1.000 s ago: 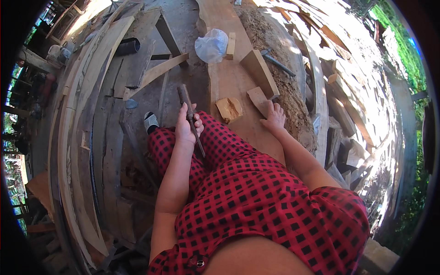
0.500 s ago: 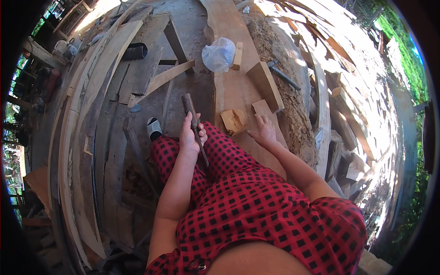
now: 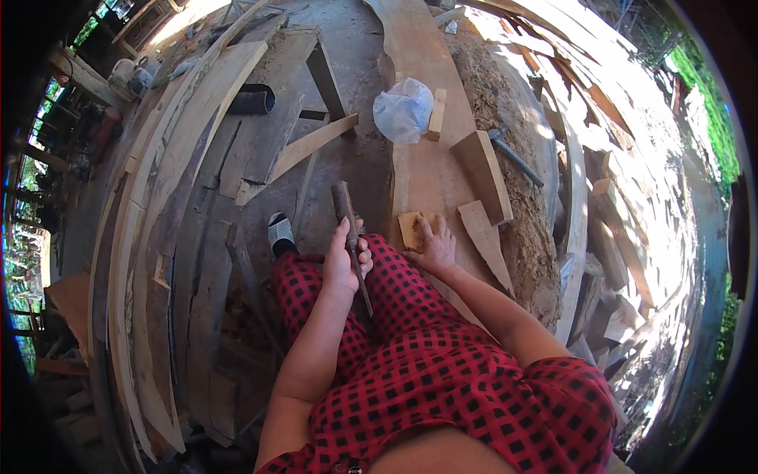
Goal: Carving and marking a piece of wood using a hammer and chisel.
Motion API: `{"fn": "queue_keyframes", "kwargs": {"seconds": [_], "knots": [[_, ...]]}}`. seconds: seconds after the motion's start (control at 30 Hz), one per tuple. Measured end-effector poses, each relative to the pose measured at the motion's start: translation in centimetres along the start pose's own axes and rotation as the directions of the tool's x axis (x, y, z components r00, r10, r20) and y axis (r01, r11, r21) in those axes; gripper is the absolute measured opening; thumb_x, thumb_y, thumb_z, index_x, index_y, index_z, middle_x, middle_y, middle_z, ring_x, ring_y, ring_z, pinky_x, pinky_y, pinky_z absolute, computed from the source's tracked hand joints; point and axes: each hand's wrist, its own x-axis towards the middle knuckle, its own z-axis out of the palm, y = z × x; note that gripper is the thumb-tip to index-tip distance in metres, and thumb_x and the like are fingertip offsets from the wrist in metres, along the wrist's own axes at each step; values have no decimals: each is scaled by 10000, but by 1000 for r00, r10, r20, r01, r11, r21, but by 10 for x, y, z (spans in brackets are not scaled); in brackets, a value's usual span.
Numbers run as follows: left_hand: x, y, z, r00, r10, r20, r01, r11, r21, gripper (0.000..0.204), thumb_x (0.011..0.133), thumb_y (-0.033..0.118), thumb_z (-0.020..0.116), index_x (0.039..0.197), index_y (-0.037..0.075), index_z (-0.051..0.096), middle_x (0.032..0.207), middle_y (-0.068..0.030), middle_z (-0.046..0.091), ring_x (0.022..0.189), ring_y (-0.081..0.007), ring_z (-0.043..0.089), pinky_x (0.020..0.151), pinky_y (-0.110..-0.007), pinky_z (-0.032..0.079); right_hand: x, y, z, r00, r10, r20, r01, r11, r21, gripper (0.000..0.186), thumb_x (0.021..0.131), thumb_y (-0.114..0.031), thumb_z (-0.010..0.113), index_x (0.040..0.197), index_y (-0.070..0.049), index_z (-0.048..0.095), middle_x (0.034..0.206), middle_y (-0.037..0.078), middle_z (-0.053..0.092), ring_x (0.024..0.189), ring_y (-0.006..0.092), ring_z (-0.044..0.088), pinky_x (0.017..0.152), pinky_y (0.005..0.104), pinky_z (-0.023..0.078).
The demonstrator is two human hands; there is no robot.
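Left grip (image 3: 341,267) wraps tool (image 3: 343,202) — axis aslant, thin end bodyward; right grip (image 3: 437,250) touches block (image 3: 409,228) — pinch unclear.

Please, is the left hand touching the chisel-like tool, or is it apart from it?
Touching. The head view shows the left hand closed around the chisel-like tool, its thick end sticking out beyond the fingers.

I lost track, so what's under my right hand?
A small yellowish wood block, lying on a wide plank. Your right hand hides the block's right part; the plank directly beneath is covered too.
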Motion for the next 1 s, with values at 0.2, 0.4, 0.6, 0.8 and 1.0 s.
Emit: {"fn": "queue_keyframes", "kwargs": {"seconds": [0.2, 0.4, 0.6, 0.8, 1.0], "knots": [[4, 8, 3, 1000, 5, -11, -5, 1000, 7, 389, 918, 476, 506, 1097, 132, 541, 628, -15, 517, 450, -121, 467, 390, -264, 353, 57, 13, -24, 997, -20, -78, 38, 971, 238, 848, 560, -466, 794, 1285, -141, 497, 1314, 278, 370, 1184, 455, 404, 981, 463, 395], [5, 18, 5, 999, 7, -42, -8, 1000, -26, 378, 935, 451, 484, 1116, 124, 534, 627, -20, 513, 446, -119, 463, 382, -263, 349, 165, 24, -110, 963, -36, -266, 126, 935, 330, 773, 566, -437, 795, 1226, -108, 562, 1283, 247, 408, 1186, 389, 451, 987, 436, 398], [2, 27, 10, 998, -19, -68, 20, 1000, 15, 392, 953, 430, 454, 1151, 99, 522, 635, -22, 508, 446, -114, 463, 380, -256, 349, 290, 112, -139, 962, 266, -64, -120, 620, 775, 498, 656, -410, 752, 974, -32, 697, 841, 123, 655, 736, 225, 642, 706, 302, 508], [-2, 38, 5, 998, -1, -55, 6, 997, 75, 399, 964, 412, 436, 1182, 85, 502, 649, -22, 507, 457, -107, 464, 387, -252, 358, 337, 172, -113, 837, 545, 42, -348, 472, 810, 378, 674, -391, 743, 818, -42, 716, 789, 65, 667, 650, 186, 618, 584, 340, 502], [-2, 41, 4, 995, -19, -102, 22, 999, 29, 400, 966, 405, 435, 1183, 74, 498, 650, -25, 504, 459, -107, 459, 400, -253, 369, 351, 187, -96, 802, 411, 433, -549, 224, 805, 570, 817, -626, 521, 1074, -125, 608, 940, 105, 654, 768, 277, 648, 557, 449, 526]]}}
